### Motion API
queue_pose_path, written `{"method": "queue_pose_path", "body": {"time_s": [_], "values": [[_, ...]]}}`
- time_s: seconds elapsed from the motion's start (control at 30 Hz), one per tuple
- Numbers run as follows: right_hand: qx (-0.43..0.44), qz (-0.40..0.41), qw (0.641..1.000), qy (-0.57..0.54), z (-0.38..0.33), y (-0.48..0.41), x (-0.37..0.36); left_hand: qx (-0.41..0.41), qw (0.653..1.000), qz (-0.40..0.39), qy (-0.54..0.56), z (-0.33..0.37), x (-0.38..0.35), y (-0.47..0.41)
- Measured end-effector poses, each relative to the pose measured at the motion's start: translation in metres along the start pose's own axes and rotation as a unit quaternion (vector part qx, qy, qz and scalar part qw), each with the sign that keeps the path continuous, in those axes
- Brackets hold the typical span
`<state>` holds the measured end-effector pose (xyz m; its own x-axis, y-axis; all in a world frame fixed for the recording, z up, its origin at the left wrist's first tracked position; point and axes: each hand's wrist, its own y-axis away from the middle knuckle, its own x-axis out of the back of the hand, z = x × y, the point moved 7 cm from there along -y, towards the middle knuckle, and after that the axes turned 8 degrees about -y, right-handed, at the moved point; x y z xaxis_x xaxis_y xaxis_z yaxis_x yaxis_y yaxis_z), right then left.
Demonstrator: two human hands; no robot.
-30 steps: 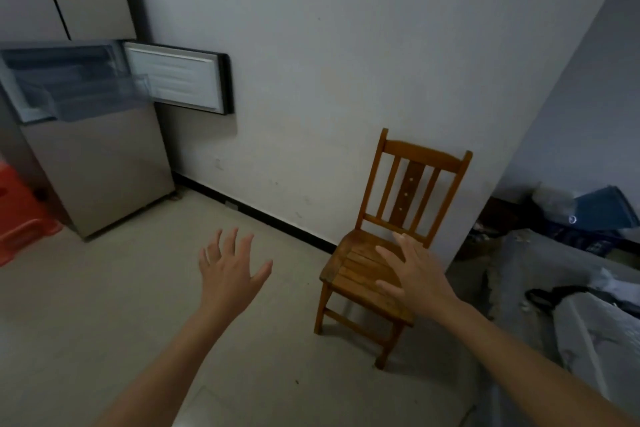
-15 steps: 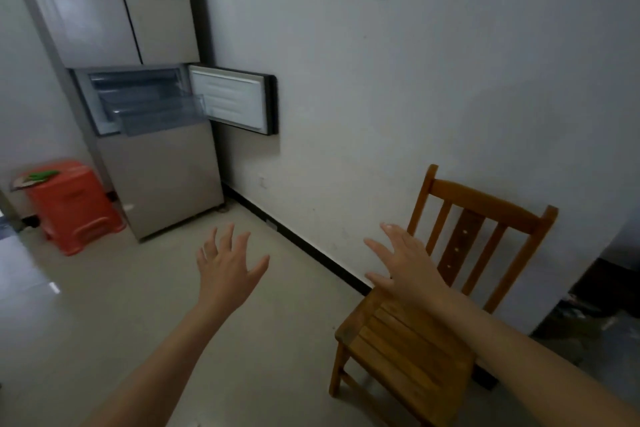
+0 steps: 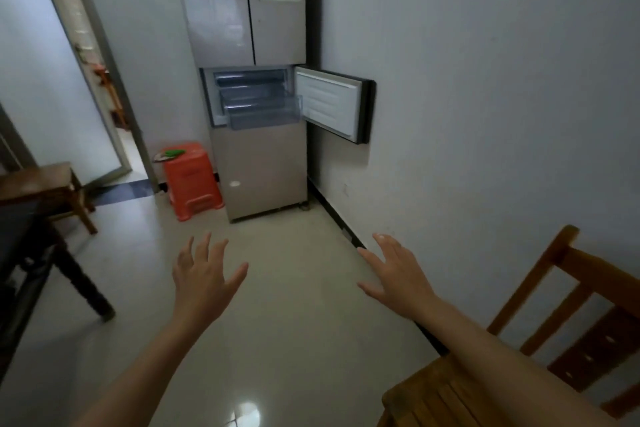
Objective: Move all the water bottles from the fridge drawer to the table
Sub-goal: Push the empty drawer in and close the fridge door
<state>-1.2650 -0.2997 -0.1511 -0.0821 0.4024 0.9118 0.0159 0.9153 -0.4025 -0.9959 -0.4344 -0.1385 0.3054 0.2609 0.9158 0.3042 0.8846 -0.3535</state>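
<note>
We stood well apart from the fridge (image 3: pixel 258 135), its small door (image 3: pixel 334 104) swung open and the clear drawer (image 3: pixel 265 112) pulled out. Our left hand (image 3: pixel 204 277) and right hand (image 3: pixel 398 274) hung empty, fingers spread. No bottles showed in the drawer; the table (image 3: pixel 24 229) edged in at left. Next, we judged, came walking up to check the drawer.

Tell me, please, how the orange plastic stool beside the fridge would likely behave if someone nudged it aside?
The orange stool looks like thin moulded plastic, so it is probably light. On the glossy tiled floor it would likely slide rather than tip, since its base flares wide. The small green item lying loose on top might slip off.
</note>
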Motion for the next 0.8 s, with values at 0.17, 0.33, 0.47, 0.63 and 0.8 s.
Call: {"method": "queue_pose_path", "body": {"time_s": [0.17,0.33,0.47,0.63,0.8], "values": [[0.044,0.015,0.999,0.022,0.008,-0.081,-0.028,0.043,0.998,0.034,0.004,-0.032,-0.013,-0.062],[0.087,0.069,0.993,0.049,0.032,-0.155,-0.022,0.041,0.997,0.06,0.028,-0.042,-0.022,-0.14],[0.043,0.083,0.995,0.041,0.06,-0.207,-0.035,0.041,0.996,0.069,0.044,-0.051,-0.04,-0.191],[0.077,0.029,0.993,0.081,0.073,-0.235,-0.09,0.077,0.995,0.035,0.057,-0.064,-0.084,-0.221],[0.1,0.032,0.992,0.077,0.095,-0.287,-0.114,0.097,0.994,0.013,0.048,-0.069,-0.113,-0.265]]}}
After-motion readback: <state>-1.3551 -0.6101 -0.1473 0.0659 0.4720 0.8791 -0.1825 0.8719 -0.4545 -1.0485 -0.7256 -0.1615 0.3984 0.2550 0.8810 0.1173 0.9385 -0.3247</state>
